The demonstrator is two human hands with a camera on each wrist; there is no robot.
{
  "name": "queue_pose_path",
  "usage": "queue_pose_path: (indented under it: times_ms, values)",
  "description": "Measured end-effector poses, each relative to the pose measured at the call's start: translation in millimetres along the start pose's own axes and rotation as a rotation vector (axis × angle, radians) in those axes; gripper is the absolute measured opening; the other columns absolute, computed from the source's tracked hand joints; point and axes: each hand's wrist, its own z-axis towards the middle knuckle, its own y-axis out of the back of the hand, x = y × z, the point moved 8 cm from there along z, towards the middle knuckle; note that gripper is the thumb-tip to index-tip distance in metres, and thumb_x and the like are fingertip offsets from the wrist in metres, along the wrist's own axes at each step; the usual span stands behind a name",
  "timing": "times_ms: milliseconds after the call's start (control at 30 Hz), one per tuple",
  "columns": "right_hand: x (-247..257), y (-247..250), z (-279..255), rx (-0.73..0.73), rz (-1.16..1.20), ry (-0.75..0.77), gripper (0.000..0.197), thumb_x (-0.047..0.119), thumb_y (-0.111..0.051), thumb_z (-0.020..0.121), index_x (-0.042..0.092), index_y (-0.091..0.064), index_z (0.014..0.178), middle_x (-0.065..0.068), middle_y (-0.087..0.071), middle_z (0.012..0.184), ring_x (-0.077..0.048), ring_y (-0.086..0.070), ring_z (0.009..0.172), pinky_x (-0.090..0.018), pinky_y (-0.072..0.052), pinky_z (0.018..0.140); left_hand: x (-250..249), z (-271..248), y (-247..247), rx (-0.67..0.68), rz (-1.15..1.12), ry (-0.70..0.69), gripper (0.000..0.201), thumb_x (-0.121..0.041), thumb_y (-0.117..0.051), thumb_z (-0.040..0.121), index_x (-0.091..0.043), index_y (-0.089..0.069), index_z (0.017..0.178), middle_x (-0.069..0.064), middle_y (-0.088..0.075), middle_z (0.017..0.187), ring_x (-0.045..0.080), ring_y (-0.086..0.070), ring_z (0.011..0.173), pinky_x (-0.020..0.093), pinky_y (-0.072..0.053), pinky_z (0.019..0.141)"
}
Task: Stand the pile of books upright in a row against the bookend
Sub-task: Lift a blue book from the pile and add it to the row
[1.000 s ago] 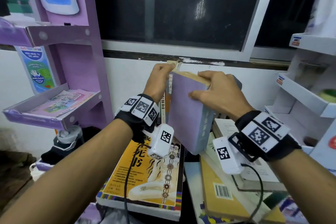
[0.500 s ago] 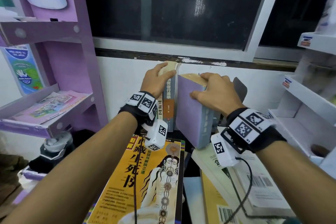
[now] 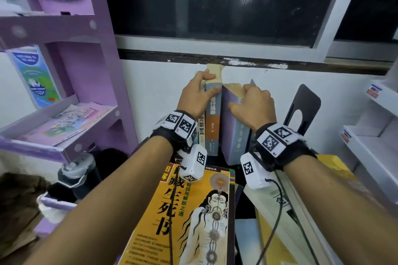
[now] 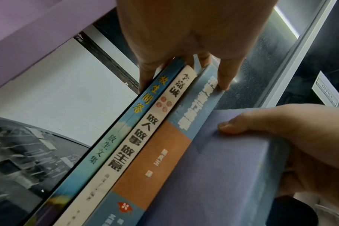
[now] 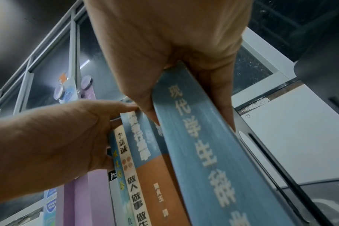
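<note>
Three thin books [image 3: 210,127] stand upright by the wall, and my left hand [image 3: 199,92] grips their tops; their spines [image 4: 145,137] fill the left wrist view. My right hand [image 3: 251,104] holds the top of a thick purple book [image 3: 231,129] with a blue spine [image 5: 213,152], standing upright against the blue-and-orange one. The black bookend [image 3: 303,109] stands just right of that book; I cannot tell whether they touch. A yellow book [image 3: 193,211] and other books [image 3: 277,206] lie flat in front.
A purple shelf rack [image 3: 92,84] with leaflets stands at the left, a white shelf unit [image 3: 374,131] at the right. Behind the books are a white wall and a dark window [image 3: 215,2]. A dark bottle [image 3: 79,170] sits low on the left.
My right hand has brought the purple book from a tilt in the air down and back, upright beside the standing books. The left hand has stayed on their tops.
</note>
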Motion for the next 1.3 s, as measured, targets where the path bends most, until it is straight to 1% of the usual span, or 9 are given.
queue_pose_path:
  times_ms: [133,333,533,700,767,900,1033,1133,1300]
  values:
    - [-4.0,-11.4,5.9,-0.011,0.019,-0.031,0.034,0.031,-0.064,0.075,0.011,-0.06,0.102,-0.014,-0.065,0.099,-0.037,-0.059,0.095,-0.035,-0.051,0.077,0.5,0.4,-0.8,-0.002,-0.003,0.0,0.026,-0.022,-0.066,0.088,-0.015,-0.058,0.112,-0.014,-0.055,0.122,0.01,-0.053,0.114,0.029,-0.042,0.101]
    - [-8.7,-22.5,8.6,-0.036,0.021,-0.061,0.031,0.029,-0.064,0.078,0.012,-0.056,0.103,-0.014,-0.065,0.098,-0.037,-0.057,0.096,-0.033,-0.042,0.071,0.4,1.4,-0.5,0.011,0.035,-0.046,0.025,-0.024,-0.065,0.089,-0.017,-0.057,0.112,-0.005,-0.052,0.138,0.012,-0.05,0.122,0.022,-0.037,0.098]
    - [-8.1,-27.8,9.3,-0.028,0.041,-0.061,0.038,0.033,-0.067,0.079,0.013,-0.056,0.109,-0.014,-0.065,0.104,-0.037,-0.058,0.1,-0.033,-0.044,0.074,3.7,2.1,-2.2,0.018,0.031,-0.071,0.023,-0.026,-0.064,0.09,-0.019,-0.056,0.111,-0.001,-0.048,0.143,0.015,-0.048,0.128,0.03,-0.038,0.105]
    - [-4.5,-27.0,8.3,0.142,0.081,0.005,0.043,0.038,-0.07,0.075,0.016,-0.056,0.11,-0.002,-0.061,0.099,-0.024,-0.055,0.102,-0.027,-0.041,0.074,7.1,3.8,-1.1,0.024,0.048,-0.075,0.024,-0.029,-0.063,0.09,-0.022,-0.056,0.111,-0.001,-0.046,0.145,0.015,-0.048,0.128,0.038,-0.039,0.107]
    - [-4.0,-23.1,6.2,0.238,0.108,0.024,0.056,0.036,-0.073,0.076,0.016,-0.052,0.124,0.0,-0.056,0.106,-0.016,-0.05,0.1,-0.027,-0.043,0.078,9.0,4.6,-1.0,0.03,0.037,-0.068,0.024,-0.029,-0.064,0.089,-0.022,-0.056,0.111,-0.001,-0.046,0.145,0.016,-0.048,0.128,0.041,-0.04,0.107]
    - [-4.4,-29.1,2.5,0.362,0.025,0.074,0.096,0.04,-0.085,0.066,0.017,-0.033,0.143,-0.002,-0.055,0.124,-0.021,-0.054,0.109,-0.03,-0.047,0.09,10.0,5.2,-0.7,0.026,0.04,-0.07,0.025,-0.03,-0.064,0.088,-0.024,-0.056,0.111,-0.002,-0.048,0.143,0.016,-0.05,0.127,0.042,-0.041,0.106]
    - [-7.5,-38.0,1.2,0.338,0.058,0.079,0.1,0.036,-0.088,0.064,0.018,-0.028,0.142,-0.007,-0.057,0.121,-0.025,-0.057,0.104,-0.034,-0.05,0.086,10.7,5.3,-1.4,0.026,0.031,-0.072,0.025,-0.03,-0.064,0.089,-0.023,-0.056,0.111,-0.003,-0.049,0.142,0.015,-0.051,0.125,0.043,-0.043,0.104]
    - [-6.2,-41.1,0.7,0.303,0.119,0.093,0.09,0.033,-0.087,0.067,0.019,-0.033,0.137,-0.005,-0.06,0.106,-0.022,-0.058,0.089,-0.029,-0.047,0.076,10.9,5.7,-1.6,0.022,0.042,-0.078,0.025,-0.031,-0.063,0.088,-0.023,-0.055,0.111,-0.002,-0.048,0.143,0.016,-0.051,0.126,0.043,-0.042,0.104]
    - [-6.8,-41.8,0.1,0.231,0.166,0.102,0.089,0.028,-0.086,0.07,0.018,-0.033,0.141,-0.001,-0.057,0.095,-0.018,-0.056,0.083,-0.025,-0.044,0.073,13.7,7.6,-1.6,0.026,0.026,-0.072,0.024,-0.036,-0.063,0.085,-0.028,-0.055,0.107,-0.003,-0.047,0.144,0.015,-0.05,0.127,0.043,-0.042,0.105]
